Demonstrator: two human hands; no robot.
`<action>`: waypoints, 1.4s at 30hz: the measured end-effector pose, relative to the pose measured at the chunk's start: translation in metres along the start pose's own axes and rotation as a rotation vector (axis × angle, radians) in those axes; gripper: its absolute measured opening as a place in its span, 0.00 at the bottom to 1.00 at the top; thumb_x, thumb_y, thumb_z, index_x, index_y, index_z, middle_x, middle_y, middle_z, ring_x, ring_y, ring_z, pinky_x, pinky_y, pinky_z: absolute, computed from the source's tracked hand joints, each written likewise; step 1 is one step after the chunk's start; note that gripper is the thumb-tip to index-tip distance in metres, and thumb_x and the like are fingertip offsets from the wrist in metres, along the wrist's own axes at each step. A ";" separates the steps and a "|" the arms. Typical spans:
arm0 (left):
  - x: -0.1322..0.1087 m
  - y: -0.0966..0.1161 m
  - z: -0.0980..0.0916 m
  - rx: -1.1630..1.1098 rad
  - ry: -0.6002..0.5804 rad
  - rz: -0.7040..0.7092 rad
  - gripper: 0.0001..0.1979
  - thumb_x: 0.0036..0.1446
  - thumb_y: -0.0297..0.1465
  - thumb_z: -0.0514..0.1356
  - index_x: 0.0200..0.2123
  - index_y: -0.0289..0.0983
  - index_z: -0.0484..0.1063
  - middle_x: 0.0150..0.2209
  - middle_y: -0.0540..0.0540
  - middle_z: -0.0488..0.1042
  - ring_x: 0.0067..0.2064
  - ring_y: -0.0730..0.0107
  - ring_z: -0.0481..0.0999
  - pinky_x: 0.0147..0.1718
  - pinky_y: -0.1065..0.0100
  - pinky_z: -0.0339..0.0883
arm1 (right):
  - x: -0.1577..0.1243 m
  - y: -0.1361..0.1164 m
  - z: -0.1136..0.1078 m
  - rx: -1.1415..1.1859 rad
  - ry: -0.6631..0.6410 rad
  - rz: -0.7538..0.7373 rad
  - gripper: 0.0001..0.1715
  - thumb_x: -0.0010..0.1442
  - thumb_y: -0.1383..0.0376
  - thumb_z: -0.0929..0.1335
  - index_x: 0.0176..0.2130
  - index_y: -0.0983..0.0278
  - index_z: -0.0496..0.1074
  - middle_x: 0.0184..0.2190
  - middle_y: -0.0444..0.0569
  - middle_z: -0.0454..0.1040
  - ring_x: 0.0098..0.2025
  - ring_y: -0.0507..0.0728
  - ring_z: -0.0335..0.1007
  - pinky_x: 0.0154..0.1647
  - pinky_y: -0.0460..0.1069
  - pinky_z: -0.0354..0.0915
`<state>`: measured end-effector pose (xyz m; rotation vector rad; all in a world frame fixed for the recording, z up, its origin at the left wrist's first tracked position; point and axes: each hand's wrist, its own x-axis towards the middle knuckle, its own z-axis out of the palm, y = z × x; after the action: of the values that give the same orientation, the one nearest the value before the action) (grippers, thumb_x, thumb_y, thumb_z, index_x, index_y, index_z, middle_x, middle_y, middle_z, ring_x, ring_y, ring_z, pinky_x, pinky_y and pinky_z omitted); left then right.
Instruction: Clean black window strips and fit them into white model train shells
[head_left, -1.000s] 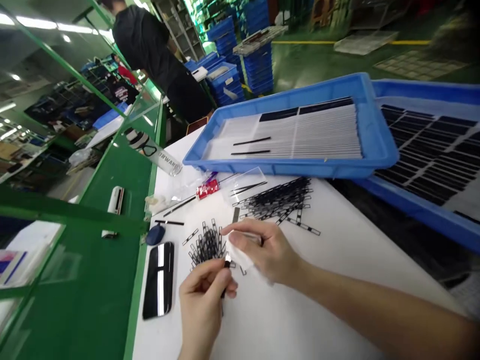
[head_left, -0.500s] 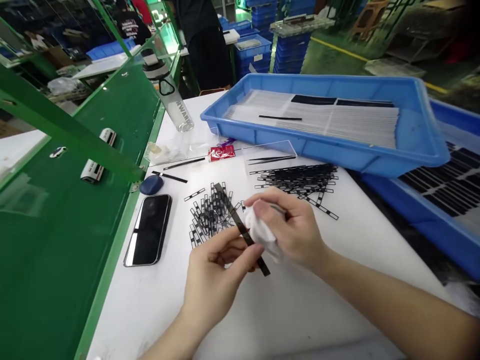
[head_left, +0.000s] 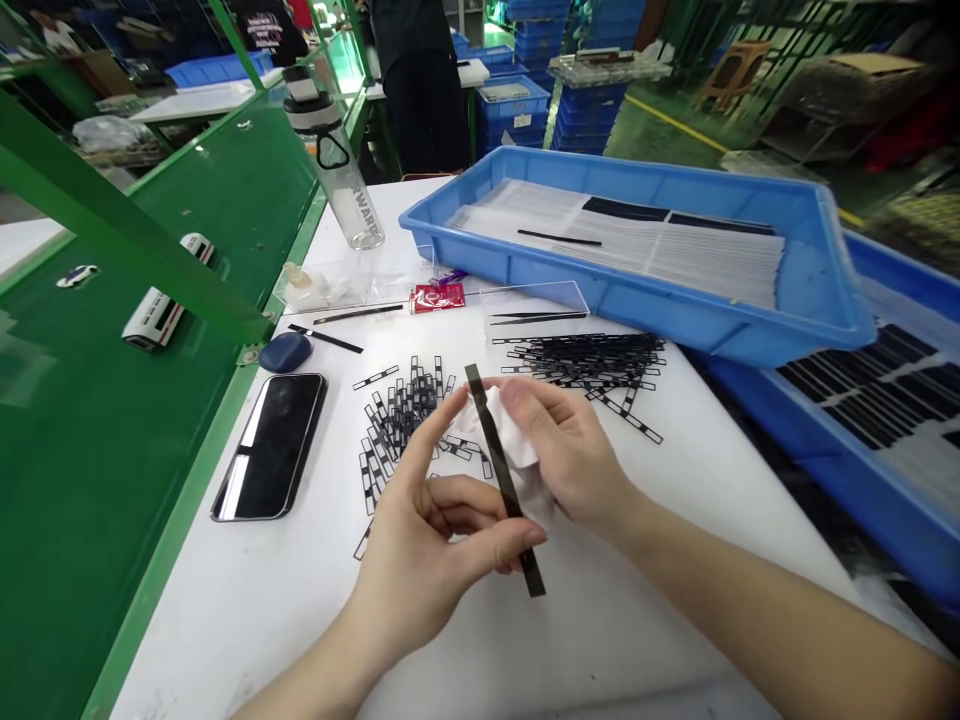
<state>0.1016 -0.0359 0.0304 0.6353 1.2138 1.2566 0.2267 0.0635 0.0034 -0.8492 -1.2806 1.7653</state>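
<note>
My left hand (head_left: pixel 439 545) pinches a long thin black strip (head_left: pixel 504 480) between thumb and fingers, holding it slanted over the white table (head_left: pixel 285 600). My right hand (head_left: pixel 566 455) is closed on a crumpled white cloth (head_left: pixel 517 450) pressed against the strip's upper part. Just beyond my hands lies a loose heap of short black and white strips (head_left: pixel 401 420). To the right of that heap, a second pile of longer black strips (head_left: pixel 592 360) is spread out.
A black phone (head_left: pixel 271 445) and a dark blue oval object (head_left: pixel 285 352) lie at the left. A clear bottle (head_left: pixel 334 165) stands behind. A blue tray (head_left: pixel 645 300) with white sheets sits behind, another blue tray (head_left: pixel 885 470) at right. A person stands beyond the table.
The view has swung down and left. My left hand has turned the strip more upright and lifted it; my right hand with the cloth has slid up along it.
</note>
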 end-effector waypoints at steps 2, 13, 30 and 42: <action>0.001 -0.001 -0.001 -0.042 -0.030 0.005 0.60 0.48 0.24 0.77 0.75 0.54 0.46 0.23 0.55 0.79 0.21 0.72 0.78 0.25 0.75 0.78 | 0.001 0.000 0.000 0.096 -0.071 0.066 0.20 0.65 0.49 0.73 0.45 0.61 0.82 0.25 0.43 0.74 0.25 0.49 0.67 0.24 0.42 0.64; 0.013 -0.012 -0.025 0.269 -0.100 0.344 0.33 0.57 0.31 0.73 0.65 0.48 0.71 0.33 0.49 0.83 0.33 0.67 0.84 0.37 0.69 0.80 | 0.004 0.001 -0.006 0.314 -0.324 0.226 0.14 0.60 0.54 0.77 0.33 0.62 0.82 0.25 0.44 0.76 0.24 0.49 0.70 0.25 0.43 0.68; 0.027 0.005 -0.032 -0.157 0.040 0.309 0.13 0.45 0.35 0.80 0.37 0.47 0.87 0.31 0.49 0.86 0.38 0.69 0.86 0.42 0.75 0.79 | 0.000 -0.006 -0.007 0.062 -0.277 0.102 0.11 0.60 0.56 0.77 0.36 0.61 0.82 0.23 0.43 0.75 0.18 0.48 0.65 0.13 0.43 0.58; 0.028 -0.002 -0.028 -0.141 0.023 0.211 0.11 0.48 0.32 0.79 0.36 0.45 0.86 0.31 0.51 0.85 0.30 0.74 0.83 0.32 0.78 0.79 | -0.009 0.001 0.004 -0.336 -0.017 -0.706 0.11 0.64 0.70 0.74 0.47 0.60 0.78 0.37 0.44 0.81 0.34 0.51 0.77 0.35 0.46 0.75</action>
<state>0.0723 -0.0167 0.0107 0.6588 1.0867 1.5154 0.2275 0.0532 0.0038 -0.4605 -1.6580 1.0173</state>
